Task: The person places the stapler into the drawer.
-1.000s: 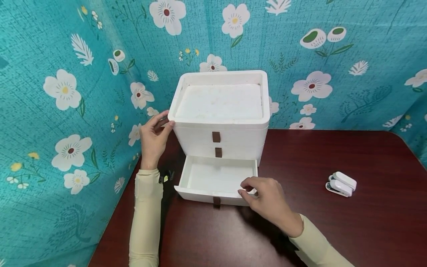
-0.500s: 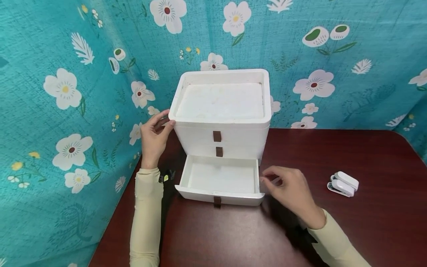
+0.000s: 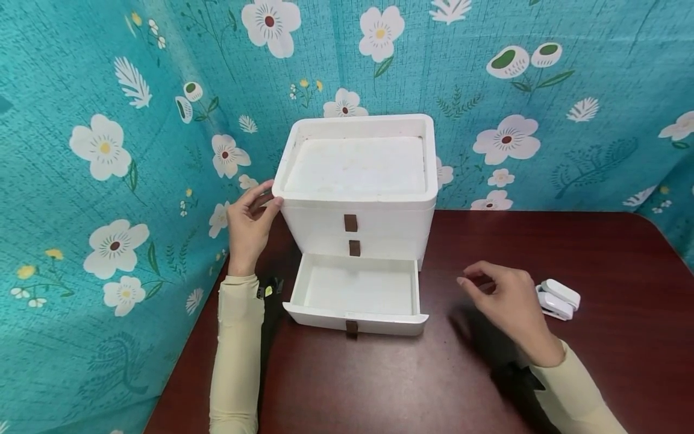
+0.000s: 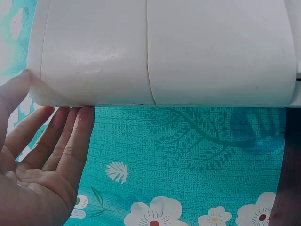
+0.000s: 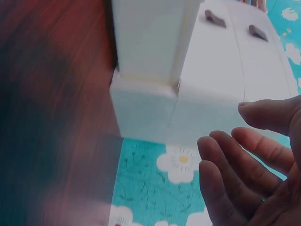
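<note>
A white drawer unit (image 3: 363, 226) with a shallow tray top stands on the table. Its bottom drawer (image 3: 358, 288) is pulled out, and nothing shows inside it. Brown tabs mark the drawer fronts. My left hand (image 3: 248, 232) touches the unit's upper left front corner, thumb at the front and fingertips along the side; in the left wrist view the fingers (image 4: 70, 141) look nearly straight. To the right of the drawer, my right hand (image 3: 509, 301) hovers over the table, its fingers loosely bent with nothing between them. In the right wrist view that hand is apart from the unit's side (image 5: 207, 113).
Two small white stapler-like objects (image 3: 561, 298) lie on the dark red table (image 3: 596, 247), partly behind my right hand. A teal flowered cloth (image 3: 461, 78) hangs behind and to the left. A small black item (image 3: 273, 286) shows beside the left wrist.
My right hand has left the drawer's right front corner and moved right, towards the white stapler-like objects. The left hand and the drawer unit stay where they were.
</note>
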The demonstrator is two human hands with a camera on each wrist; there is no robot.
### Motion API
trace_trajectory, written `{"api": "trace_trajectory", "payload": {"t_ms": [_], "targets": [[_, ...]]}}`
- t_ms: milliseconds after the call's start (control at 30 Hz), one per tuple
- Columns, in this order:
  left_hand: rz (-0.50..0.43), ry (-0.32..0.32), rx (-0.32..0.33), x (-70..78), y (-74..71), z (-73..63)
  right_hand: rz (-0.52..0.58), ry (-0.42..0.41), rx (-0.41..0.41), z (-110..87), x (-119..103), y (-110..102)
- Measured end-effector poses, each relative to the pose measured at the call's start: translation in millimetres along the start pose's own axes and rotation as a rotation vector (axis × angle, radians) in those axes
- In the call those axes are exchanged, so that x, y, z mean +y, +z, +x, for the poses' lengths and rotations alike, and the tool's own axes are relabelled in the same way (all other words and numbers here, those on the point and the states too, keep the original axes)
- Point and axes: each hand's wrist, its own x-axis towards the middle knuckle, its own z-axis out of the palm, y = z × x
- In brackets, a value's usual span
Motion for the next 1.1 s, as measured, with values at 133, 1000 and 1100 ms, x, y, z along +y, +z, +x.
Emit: {"api": "trace_trajectory", "payload": {"t_ms": [133,1000,1100], "targets": [[-0.004,0.008,0.002,0.1,0.8,-0.4,0.004,0.015,0.015,0.6,11.0,-8.0],[-0.009,0.022,0.008,1.7,3.1,-1.6,-0.188,0.225,-0.139,4.0,66.2,-67.5],[-0.014,0.022,0.008,2.2,3.4,-1.6,-0.205,0.257,-0.197,3.2,70.9,-73.4]]}}
